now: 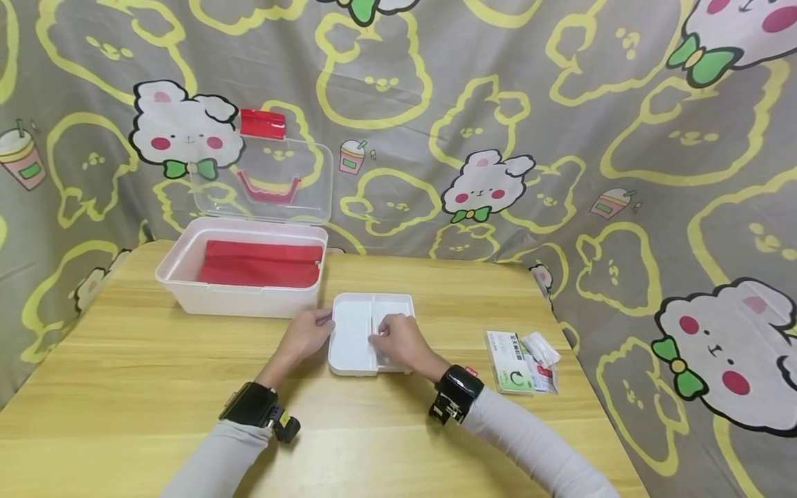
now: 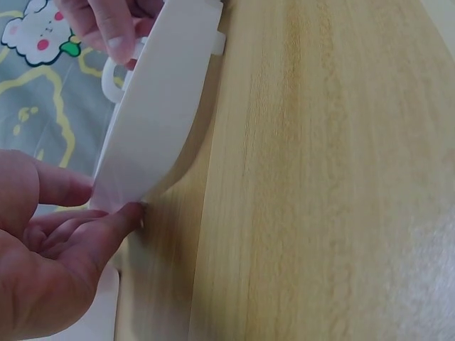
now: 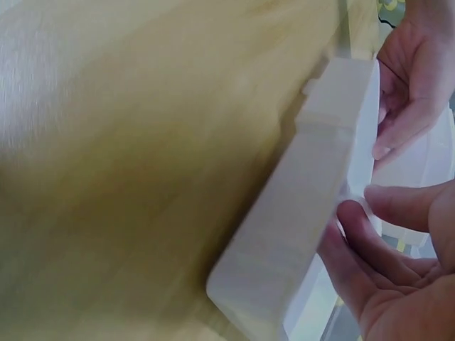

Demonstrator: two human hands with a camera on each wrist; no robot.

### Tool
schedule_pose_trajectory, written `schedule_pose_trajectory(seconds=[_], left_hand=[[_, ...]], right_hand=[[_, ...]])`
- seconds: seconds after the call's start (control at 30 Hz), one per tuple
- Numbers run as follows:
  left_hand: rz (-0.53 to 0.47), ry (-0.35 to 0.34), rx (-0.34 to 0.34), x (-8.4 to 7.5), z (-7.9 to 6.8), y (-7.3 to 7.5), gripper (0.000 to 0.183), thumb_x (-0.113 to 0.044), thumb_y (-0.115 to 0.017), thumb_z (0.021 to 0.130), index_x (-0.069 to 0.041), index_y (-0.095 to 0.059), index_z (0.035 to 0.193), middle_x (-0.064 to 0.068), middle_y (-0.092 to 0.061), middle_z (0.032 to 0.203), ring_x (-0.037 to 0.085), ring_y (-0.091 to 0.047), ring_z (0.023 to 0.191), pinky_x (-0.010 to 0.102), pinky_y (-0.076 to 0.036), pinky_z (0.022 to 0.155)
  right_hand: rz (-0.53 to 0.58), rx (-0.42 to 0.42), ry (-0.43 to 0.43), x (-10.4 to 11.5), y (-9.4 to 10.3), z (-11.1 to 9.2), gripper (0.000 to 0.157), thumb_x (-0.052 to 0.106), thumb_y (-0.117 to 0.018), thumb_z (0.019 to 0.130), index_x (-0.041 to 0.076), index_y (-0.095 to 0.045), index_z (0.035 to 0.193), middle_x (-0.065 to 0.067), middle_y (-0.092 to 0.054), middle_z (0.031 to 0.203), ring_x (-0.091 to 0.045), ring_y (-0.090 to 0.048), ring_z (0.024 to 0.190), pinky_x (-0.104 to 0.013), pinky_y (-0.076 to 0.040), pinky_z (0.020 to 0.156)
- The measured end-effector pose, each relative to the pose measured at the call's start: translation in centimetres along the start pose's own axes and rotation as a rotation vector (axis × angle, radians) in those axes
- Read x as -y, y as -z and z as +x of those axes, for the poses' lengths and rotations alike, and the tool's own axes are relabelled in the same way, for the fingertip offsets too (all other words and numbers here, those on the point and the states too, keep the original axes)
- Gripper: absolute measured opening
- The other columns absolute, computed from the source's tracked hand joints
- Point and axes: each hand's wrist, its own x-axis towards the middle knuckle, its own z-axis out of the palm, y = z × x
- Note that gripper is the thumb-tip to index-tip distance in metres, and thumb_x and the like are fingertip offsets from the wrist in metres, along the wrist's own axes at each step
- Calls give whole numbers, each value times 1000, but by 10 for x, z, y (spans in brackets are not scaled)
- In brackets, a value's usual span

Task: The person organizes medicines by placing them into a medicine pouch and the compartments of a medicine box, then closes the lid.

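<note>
A wooden tabletop (image 1: 349, 443) is spread across the view. Toward its back left, a plastic box (image 1: 239, 301) is placed, its lid (image 1: 311, 197) raised. Just to the box's front right, a shallow white tray (image 1: 350, 342) is laid, split by a ridge (image 1: 373, 312) running front to back. The tray's left edge is pinched in the grip of the left hand (image 1: 306, 335), so the tray is held to that hand's right. The ridge is pinched from the right by the right hand (image 1: 403, 342), the nearer hand to it.
</note>
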Motion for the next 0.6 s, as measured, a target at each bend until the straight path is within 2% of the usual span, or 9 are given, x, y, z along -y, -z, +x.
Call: schedule_pose_trajectory(seconds=[0.17, 0.3, 0.43, 0.6], left_hand=[[5, 8, -9, 2, 1, 0, 44, -17, -54, 99, 4, -58, 138, 26, -57, 142, 43, -49, 137, 55, -41, 112], [2, 13, -12, 2, 0, -1, 44, -17, -54, 99, 3, -57, 138, 27, -56, 143, 44, -50, 135, 56, -42, 111], [1, 13, -22, 3, 1, -1, 44, -17, -54, 99, 3, -58, 138, 27, -56, 142, 44, -50, 135, 56, -41, 111], [-15, 10, -31, 5, 1, -3, 43, -16, -55, 99, 3, -59, 137, 26, -56, 143, 45, -48, 137, 56, -39, 113]], right_hand=[[-71, 49, 0, -1, 12, 4, 22, 20, -76, 89, 0, -76, 97, -11, -76, 87, -8, -61, 64, -21, -51, 59], [-96, 57, -34, -6, 32, 3, 22, 23, -72, 93, 2, -76, 101, -12, -75, 95, -15, -66, 74, -26, -55, 64], [-136, 7, -93, -20, 59, 2, 20, 21, -68, 95, 3, -73, 104, -15, -75, 100, -23, -70, 83, -33, -58, 70], [-284, 26, -194, -43, 101, -6, 36, 23, -66, 96, -4, -65, 120, -25, -71, 114, -34, -71, 98, -45, -60, 83]])
